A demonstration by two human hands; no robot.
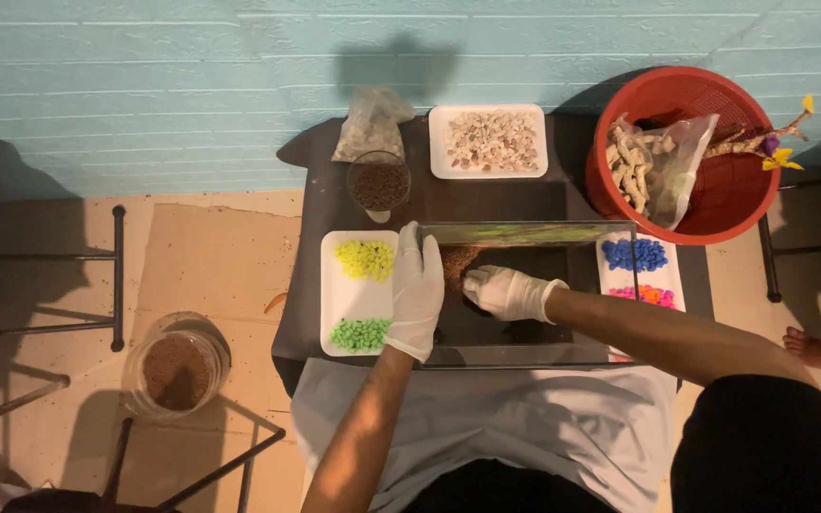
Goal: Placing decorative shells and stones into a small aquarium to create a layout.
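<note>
A clear glass tank [532,232] stands on a small dark table [320,204], with a patch of brown gravel [459,257] in its left end. My left hand [415,290], in a white glove, lies flat against the tank's left wall from outside. My right hand [505,292], also gloved, reaches down inside the tank and rests on the bottom beside the brown gravel, fingers curled. Whether it holds any gravel is hidden.
A white tray [344,299] left of the tank holds yellow [365,258] and green pebbles [360,333]. Blue [635,255] and pink pebbles [652,295] lie on the right. Behind: a cup of brown gravel [379,182], a tray of beige stones [488,141], a red basket [715,195]. A tub of gravel [176,369] stands on the floor.
</note>
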